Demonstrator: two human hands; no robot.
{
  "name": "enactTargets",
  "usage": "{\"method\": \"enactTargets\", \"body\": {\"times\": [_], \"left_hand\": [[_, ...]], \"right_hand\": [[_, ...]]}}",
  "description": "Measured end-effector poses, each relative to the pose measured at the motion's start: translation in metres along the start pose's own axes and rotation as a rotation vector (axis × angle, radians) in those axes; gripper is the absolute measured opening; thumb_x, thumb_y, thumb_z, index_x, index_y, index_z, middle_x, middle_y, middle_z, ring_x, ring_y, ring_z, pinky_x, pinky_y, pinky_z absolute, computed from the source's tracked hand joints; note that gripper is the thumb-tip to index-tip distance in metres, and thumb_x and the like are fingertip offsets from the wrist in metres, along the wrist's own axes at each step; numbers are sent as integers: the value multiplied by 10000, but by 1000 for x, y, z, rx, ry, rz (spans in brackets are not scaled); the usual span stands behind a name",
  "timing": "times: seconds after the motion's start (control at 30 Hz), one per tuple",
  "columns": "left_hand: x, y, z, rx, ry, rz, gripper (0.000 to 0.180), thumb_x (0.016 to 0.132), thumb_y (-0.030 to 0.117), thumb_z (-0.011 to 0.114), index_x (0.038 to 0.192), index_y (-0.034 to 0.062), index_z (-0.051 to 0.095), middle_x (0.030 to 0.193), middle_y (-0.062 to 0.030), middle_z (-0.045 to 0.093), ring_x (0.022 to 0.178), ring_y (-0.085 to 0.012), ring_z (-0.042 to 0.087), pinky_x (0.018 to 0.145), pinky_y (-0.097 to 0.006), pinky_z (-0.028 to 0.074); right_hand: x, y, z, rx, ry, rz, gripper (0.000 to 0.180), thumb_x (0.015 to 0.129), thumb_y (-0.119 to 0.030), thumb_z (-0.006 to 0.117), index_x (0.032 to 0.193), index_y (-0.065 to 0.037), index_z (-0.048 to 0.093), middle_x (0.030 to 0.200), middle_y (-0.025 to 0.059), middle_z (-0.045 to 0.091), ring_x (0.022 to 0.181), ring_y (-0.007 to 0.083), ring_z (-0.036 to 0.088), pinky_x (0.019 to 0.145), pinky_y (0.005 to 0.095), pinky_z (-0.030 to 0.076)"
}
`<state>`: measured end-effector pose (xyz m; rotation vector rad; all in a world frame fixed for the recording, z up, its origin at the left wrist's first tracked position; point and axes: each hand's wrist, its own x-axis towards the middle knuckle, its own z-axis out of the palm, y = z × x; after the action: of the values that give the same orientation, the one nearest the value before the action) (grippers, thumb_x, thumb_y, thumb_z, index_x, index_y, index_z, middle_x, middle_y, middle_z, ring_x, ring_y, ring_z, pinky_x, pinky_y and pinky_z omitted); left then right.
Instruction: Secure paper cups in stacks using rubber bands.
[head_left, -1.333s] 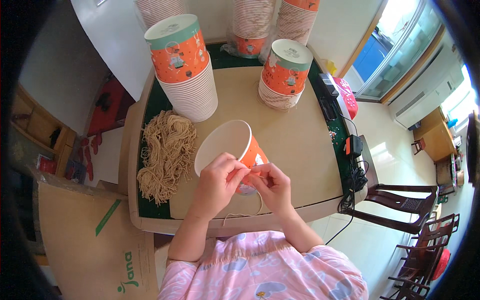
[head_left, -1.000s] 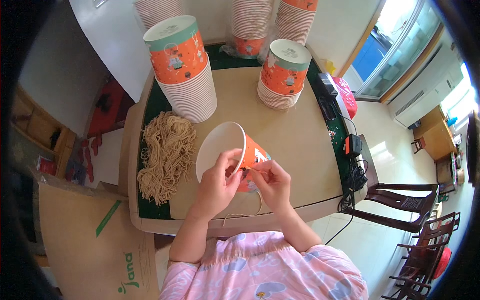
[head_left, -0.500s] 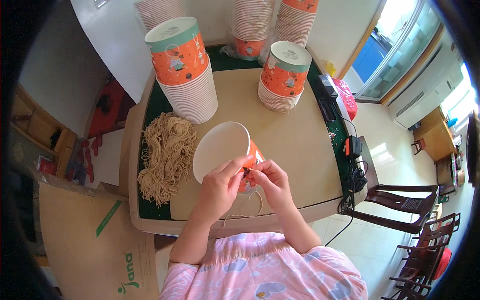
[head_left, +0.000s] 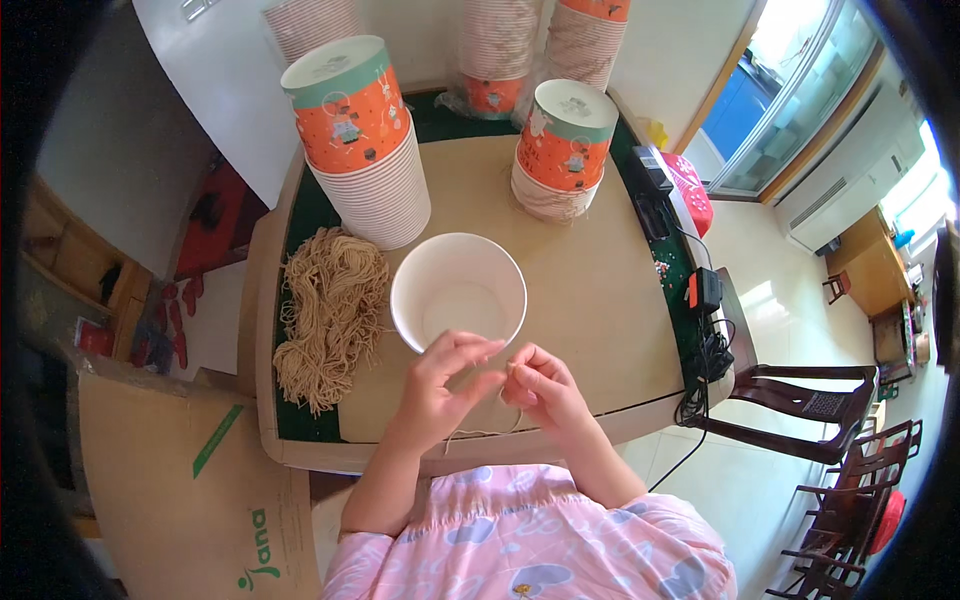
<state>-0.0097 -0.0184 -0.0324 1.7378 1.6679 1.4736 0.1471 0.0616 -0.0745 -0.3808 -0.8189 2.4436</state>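
A white paper bucket [head_left: 458, 246] stands upright in front of me, its open mouth facing up. Just at its near side, my right hand [head_left: 548, 392] pinches a thin beige cord [head_left: 492, 432], which trails down to the table's front edge. Close beside it, my left hand [head_left: 445, 385] has thumb and fingers apart, with nothing visible between them. The bucket's near outer wall is hidden behind my hands. On the left lies a loose bundle of beige cords [head_left: 330, 315].
Behind stand a tall stack of orange-and-green paper buckets [head_left: 358, 140] and a shorter stack [head_left: 566, 140]. More wrapped buckets [head_left: 497, 60] line the wall. Black cables and adapters [head_left: 708, 290] run along the right table edge. A cardboard box [head_left: 190, 500] is at the left; a dark chair [head_left: 800, 400] is at the right.
The bucket has gone from tilted, orange side showing, to upright. My left fingers have come off the bucket's side and opened; my right hand has shifted slightly down with the cord.
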Motion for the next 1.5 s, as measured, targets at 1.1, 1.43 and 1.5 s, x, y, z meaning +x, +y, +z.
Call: {"method": "enactTargets", "body": {"times": [1.1,1.43,1.5], "left_hand": [[-27,8,18,-120,72,-267,258,955,155,550,756,12,470,595,-118,435,512,-218,399,480,-329,342],[-29,1,19,-190,51,-290,175,979,169,510,875,31,481,614,-74,449,538,-136,412,500,-293,355],[-29,1,18,-193,47,-294,170,975,163,516,875,30,481,619,-74,463,541,-131,424,500,-291,357]], "right_hand": [[-15,22,24,-816,171,-439,97,855,29,644,929,-16,602,623,-84,385,555,-1,323,481,176,262],[-12,20,23,-774,193,-426,82,864,27,638,925,-10,596,639,-80,442,558,-9,334,484,170,258],[-11,21,21,-723,220,-401,79,869,26,636,926,-10,595,644,-84,437,565,-10,339,486,170,258]]}}
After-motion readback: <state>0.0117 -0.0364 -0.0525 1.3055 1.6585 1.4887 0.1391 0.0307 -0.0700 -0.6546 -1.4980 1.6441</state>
